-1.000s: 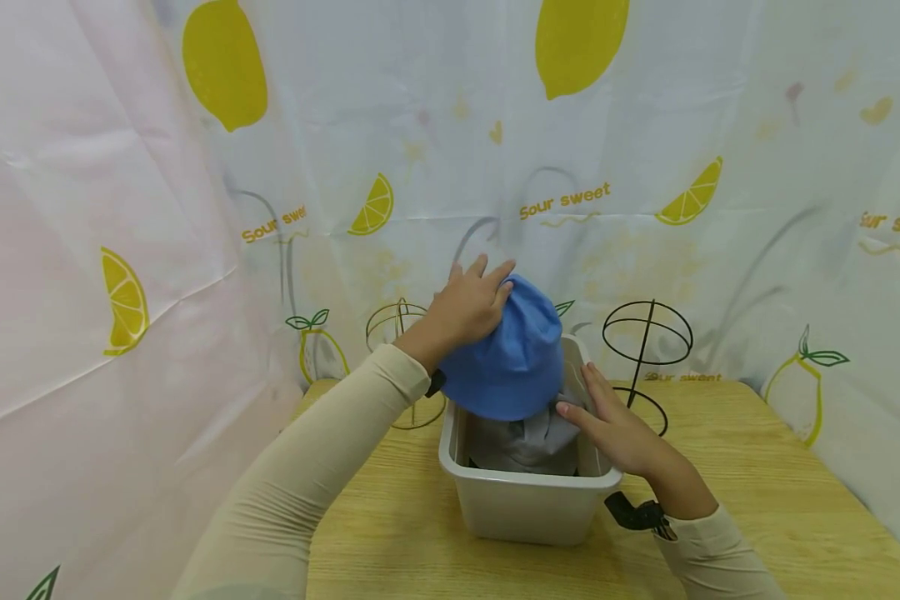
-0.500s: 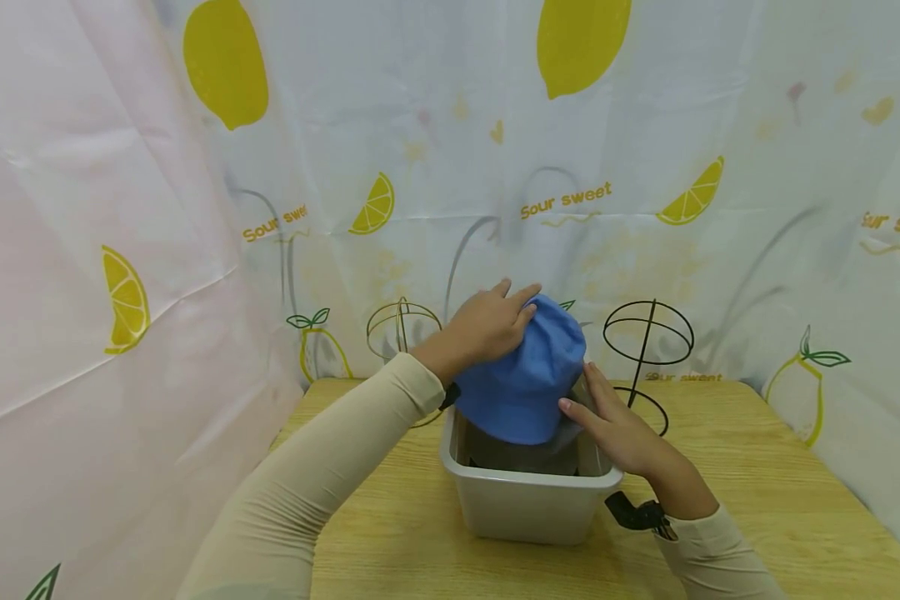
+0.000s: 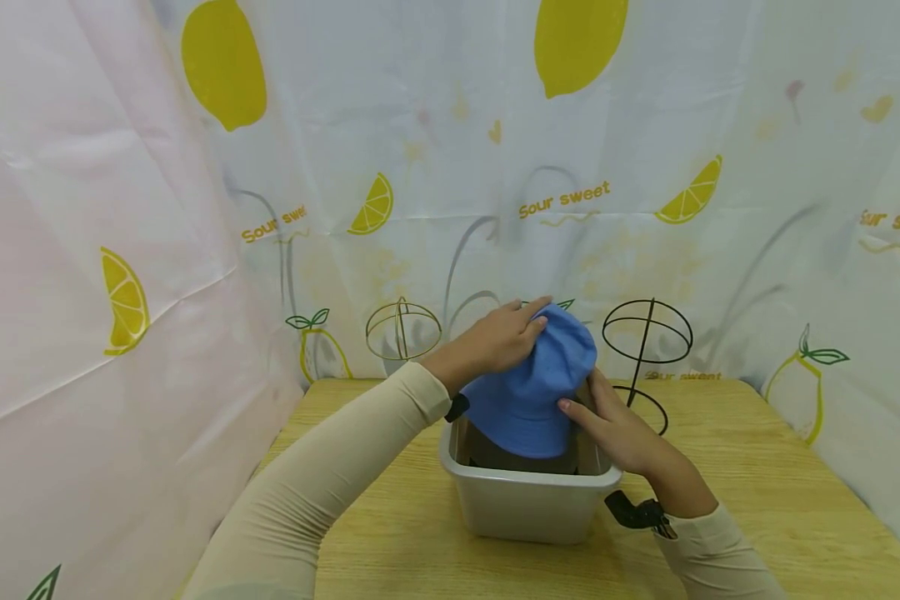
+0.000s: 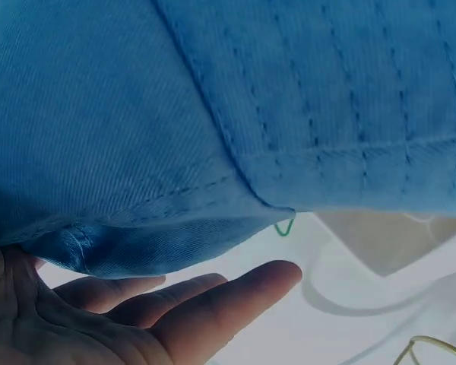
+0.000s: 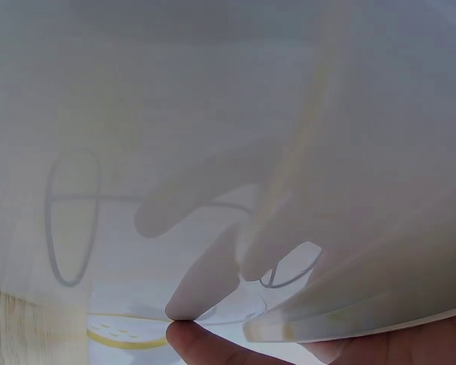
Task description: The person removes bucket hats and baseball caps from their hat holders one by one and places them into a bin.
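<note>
A blue bucket hat (image 3: 528, 417) tilts over the beige plastic bin (image 3: 528, 507), brim toward me. My left hand (image 3: 504, 337) holds its crown at the upper left. In the left wrist view, stitched brim and crown of the blue hat (image 4: 121, 129) lie above the left hand's fingers (image 4: 228, 315). My right hand (image 3: 624, 435) grips the bin's right rim, thumb inside and fingers outside. The right wrist view shows the bin's smooth outer wall (image 5: 410, 266) beside the right hand's fingers (image 5: 213, 350). Under the blue hat, grey cloth (image 3: 498, 454) sits in the bin, mostly hidden.
Behind the bin, a gold wire hat stand (image 3: 402, 333) is on the left and a black wire hat stand (image 3: 647, 333) on the right. All stand on a wooden table (image 3: 750, 492). Lemon-printed curtains (image 3: 450, 108) hang behind and at the left.
The blue hat and my left hand have moved right and slightly down, covering more of the grey cloth. My right hand and the bin have hardly moved.
</note>
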A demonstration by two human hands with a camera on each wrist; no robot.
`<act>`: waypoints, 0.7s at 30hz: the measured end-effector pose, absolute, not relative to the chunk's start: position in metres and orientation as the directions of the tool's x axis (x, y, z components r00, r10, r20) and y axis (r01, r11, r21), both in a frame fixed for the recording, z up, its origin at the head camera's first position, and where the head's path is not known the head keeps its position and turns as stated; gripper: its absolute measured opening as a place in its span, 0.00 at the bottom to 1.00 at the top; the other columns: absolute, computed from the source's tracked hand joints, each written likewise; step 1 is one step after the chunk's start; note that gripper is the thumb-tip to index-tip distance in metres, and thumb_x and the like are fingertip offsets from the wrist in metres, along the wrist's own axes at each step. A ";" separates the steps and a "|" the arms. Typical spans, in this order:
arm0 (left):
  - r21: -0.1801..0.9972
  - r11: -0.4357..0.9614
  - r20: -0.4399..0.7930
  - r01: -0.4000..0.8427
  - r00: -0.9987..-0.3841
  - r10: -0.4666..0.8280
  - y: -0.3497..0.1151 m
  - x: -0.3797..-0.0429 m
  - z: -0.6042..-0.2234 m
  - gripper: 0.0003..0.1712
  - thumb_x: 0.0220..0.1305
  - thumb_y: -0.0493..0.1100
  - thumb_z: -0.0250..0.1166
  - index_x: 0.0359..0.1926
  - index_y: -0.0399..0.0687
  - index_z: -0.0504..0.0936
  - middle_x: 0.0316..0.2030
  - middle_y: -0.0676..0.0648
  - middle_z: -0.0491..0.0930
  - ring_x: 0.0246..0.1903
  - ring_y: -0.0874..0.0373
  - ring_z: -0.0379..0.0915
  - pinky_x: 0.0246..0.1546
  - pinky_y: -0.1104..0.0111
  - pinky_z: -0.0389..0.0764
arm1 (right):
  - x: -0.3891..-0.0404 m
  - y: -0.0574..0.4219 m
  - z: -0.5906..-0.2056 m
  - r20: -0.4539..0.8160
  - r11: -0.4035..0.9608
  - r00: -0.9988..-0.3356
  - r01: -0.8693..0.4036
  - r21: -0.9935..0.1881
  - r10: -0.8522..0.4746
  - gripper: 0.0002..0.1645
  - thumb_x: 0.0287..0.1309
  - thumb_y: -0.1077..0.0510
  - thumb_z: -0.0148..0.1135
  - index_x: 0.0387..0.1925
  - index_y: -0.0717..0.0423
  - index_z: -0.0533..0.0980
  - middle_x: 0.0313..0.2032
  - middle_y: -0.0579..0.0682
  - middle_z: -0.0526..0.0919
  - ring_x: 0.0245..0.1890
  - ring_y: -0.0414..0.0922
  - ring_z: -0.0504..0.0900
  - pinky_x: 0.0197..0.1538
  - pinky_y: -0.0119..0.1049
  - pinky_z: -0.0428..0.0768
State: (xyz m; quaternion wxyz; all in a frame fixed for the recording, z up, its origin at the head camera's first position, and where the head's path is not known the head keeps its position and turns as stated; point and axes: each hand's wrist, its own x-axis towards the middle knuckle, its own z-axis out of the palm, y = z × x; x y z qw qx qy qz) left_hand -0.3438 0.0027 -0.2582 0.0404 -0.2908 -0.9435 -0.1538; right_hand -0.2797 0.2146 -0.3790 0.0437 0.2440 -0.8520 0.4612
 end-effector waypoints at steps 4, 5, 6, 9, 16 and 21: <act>0.256 0.797 0.159 0.547 -0.837 0.524 0.000 -0.347 -0.263 0.32 0.83 0.59 0.35 0.83 0.68 0.50 0.80 0.38 0.56 0.78 0.41 0.55 0.75 0.47 0.61 | -0.279 0.214 -0.378 0.297 0.452 -0.877 -0.455 -0.767 -0.378 0.53 0.78 0.42 0.48 0.82 0.41 0.23 0.83 0.53 0.28 0.82 0.62 0.33 0.75 0.73 0.44; 0.246 0.805 0.157 0.540 -0.841 0.517 -0.001 -0.348 -0.265 0.32 0.83 0.59 0.35 0.84 0.68 0.49 0.80 0.38 0.55 0.78 0.41 0.55 0.75 0.46 0.62 | -0.279 0.214 -0.377 0.296 0.452 -0.876 -0.455 -0.767 -0.380 0.53 0.78 0.41 0.48 0.81 0.40 0.23 0.83 0.53 0.28 0.82 0.62 0.33 0.75 0.73 0.44; 0.226 0.815 0.157 0.534 -0.845 0.510 -0.002 -0.350 -0.267 0.33 0.83 0.59 0.35 0.84 0.70 0.48 0.80 0.38 0.55 0.78 0.40 0.56 0.74 0.46 0.63 | -0.278 0.214 -0.376 0.294 0.453 -0.878 -0.453 -0.768 -0.379 0.53 0.78 0.41 0.49 0.81 0.39 0.23 0.83 0.52 0.28 0.82 0.61 0.33 0.75 0.73 0.44; 0.151 0.836 0.170 0.527 -0.847 0.503 -0.005 -0.354 -0.273 0.33 0.83 0.60 0.36 0.83 0.74 0.44 0.80 0.38 0.56 0.77 0.39 0.57 0.71 0.43 0.67 | -0.277 0.214 -0.374 0.293 0.453 -0.876 -0.454 -0.767 -0.382 0.53 0.78 0.42 0.49 0.81 0.39 0.23 0.83 0.51 0.28 0.82 0.60 0.32 0.75 0.73 0.44; 0.024 0.817 0.181 0.576 -0.806 0.564 -0.014 -0.358 -0.283 0.34 0.82 0.63 0.37 0.83 0.80 0.41 0.80 0.41 0.57 0.76 0.36 0.58 0.71 0.37 0.63 | -0.277 0.214 -0.375 0.284 0.464 -0.879 -0.449 -0.764 -0.382 0.54 0.78 0.42 0.49 0.82 0.44 0.23 0.83 0.54 0.28 0.82 0.62 0.32 0.75 0.73 0.44; -0.012 0.807 0.128 0.591 -0.799 0.587 -0.017 -0.360 -0.289 0.34 0.80 0.67 0.35 0.81 0.84 0.38 0.81 0.42 0.53 0.79 0.35 0.51 0.74 0.34 0.54 | -0.278 0.215 -0.376 0.260 0.505 -0.895 -0.424 -0.752 -0.363 0.55 0.77 0.39 0.48 0.82 0.46 0.23 0.83 0.56 0.28 0.82 0.63 0.32 0.74 0.74 0.43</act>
